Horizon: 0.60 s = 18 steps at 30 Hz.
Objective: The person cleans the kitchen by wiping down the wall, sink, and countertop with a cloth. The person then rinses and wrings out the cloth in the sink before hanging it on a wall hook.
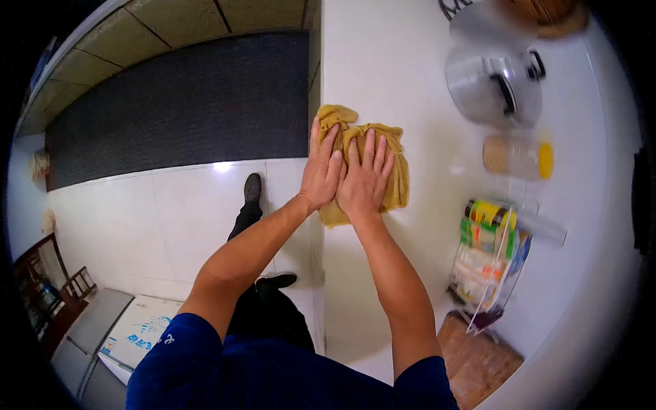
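A yellow-brown cloth [395, 184] lies spread and wrinkled on the white countertop [383, 68], close to its left edge. My left hand [322, 174] presses flat on the cloth's left part, fingers stretched forward. Beside it, my right hand [365, 176] rests flat on the middle of the cloth with its fingers spread. The two hands touch or nearly touch at the thumbs. The cloth's far corner is bunched up ahead of my left fingertips. What lies under the palms is hidden.
Along the counter's right side stand a metal pot [488, 85], a yellow-lidded jar [512, 156], a wire rack with packets [482, 253] and a wooden board [471, 359]. A dark mat [191, 102] covers floor left of the counter. A white box [140, 331] stands lower left.
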Available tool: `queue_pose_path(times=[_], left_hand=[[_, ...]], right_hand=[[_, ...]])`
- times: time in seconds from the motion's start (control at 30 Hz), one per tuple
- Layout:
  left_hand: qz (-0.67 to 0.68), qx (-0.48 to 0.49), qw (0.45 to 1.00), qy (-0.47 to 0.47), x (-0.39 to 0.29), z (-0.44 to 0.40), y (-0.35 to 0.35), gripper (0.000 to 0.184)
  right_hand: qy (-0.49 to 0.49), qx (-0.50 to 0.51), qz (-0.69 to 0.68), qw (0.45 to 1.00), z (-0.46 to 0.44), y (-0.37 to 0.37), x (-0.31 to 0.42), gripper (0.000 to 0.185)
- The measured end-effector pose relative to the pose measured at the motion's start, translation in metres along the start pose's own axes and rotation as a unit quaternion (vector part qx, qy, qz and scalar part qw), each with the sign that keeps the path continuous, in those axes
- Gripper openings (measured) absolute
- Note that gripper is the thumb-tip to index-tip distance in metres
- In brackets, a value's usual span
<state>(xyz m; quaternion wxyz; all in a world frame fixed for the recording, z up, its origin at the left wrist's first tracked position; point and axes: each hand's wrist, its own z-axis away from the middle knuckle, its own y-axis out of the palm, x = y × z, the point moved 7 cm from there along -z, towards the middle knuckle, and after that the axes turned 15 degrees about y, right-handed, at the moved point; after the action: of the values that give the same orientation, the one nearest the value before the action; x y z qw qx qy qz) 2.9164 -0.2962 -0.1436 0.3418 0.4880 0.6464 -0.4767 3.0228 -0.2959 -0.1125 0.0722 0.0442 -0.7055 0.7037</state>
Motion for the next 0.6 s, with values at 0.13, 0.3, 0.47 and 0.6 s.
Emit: queue_pose_path(times=[0.13, 0.3, 0.47, 0.6], left_hand=[[-0.018, -0.019, 0.999, 0.039, 0.039, -0.063, 0.020, 0.050], [0.002, -0.043, 0.997, 0.065, 0.106, -0.204, -0.007, 0.049], [-0.042, -0.088, 0.993, 0.061, 0.129, -0.255, -0.018, 0.046], [0.000, -0.111, 0.993, 0.039, 0.121, -0.238, -0.018, 0.046]], right_hand=[[-0.016, -0.013, 0.009, 1.000, -0.074, 0.026, -0.017, 0.052], [-0.019, -0.089, -0.003, 0.996, -0.235, 0.037, 0.032, 0.054], [-0.015, -0.112, -0.024, 0.993, -0.288, 0.043, 0.044, 0.056], [-0.012, -0.107, -0.006, 0.994, -0.283, 0.046, 0.044, 0.059]])
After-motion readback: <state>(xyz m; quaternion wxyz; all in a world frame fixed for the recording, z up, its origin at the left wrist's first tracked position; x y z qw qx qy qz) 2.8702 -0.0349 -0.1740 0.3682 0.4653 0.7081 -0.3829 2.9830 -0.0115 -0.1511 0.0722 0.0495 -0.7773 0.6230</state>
